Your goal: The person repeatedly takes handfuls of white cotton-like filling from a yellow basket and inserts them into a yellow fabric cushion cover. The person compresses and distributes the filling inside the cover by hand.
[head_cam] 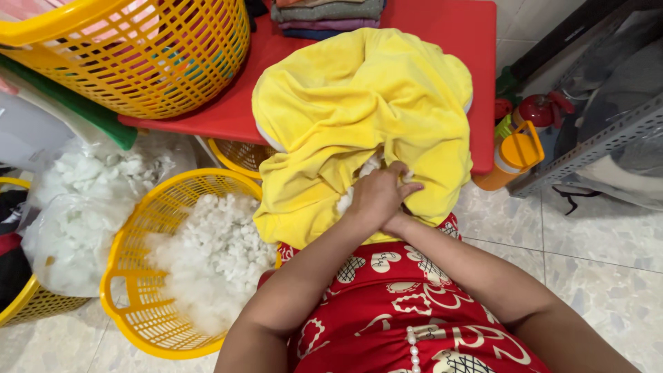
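Observation:
A soft yellow fabric cover (pixel 359 97) lies bunched on the red table (pixel 442 27) and hangs over its front edge onto my lap. My left hand (pixel 376 197) is at the cover's opening, its fingers curled into a clump of white stuffing (pixel 369 166) that shows there. My right forearm comes in from the lower right, and its wrist (pixel 399 224) passes under my left hand. The right hand itself is hidden beneath the left hand and the cloth.
A yellow plastic basket (pixel 131 276) with loose white stuffing stands on the tiled floor at my left, beside a clear bag (pixel 76 207) of more stuffing. A large yellow basket (pixel 138 62) and folded cloths (pixel 324 14) sit on the table. An orange bottle (pixel 514 155) and a metal shelf (pixel 608 138) stand at the right.

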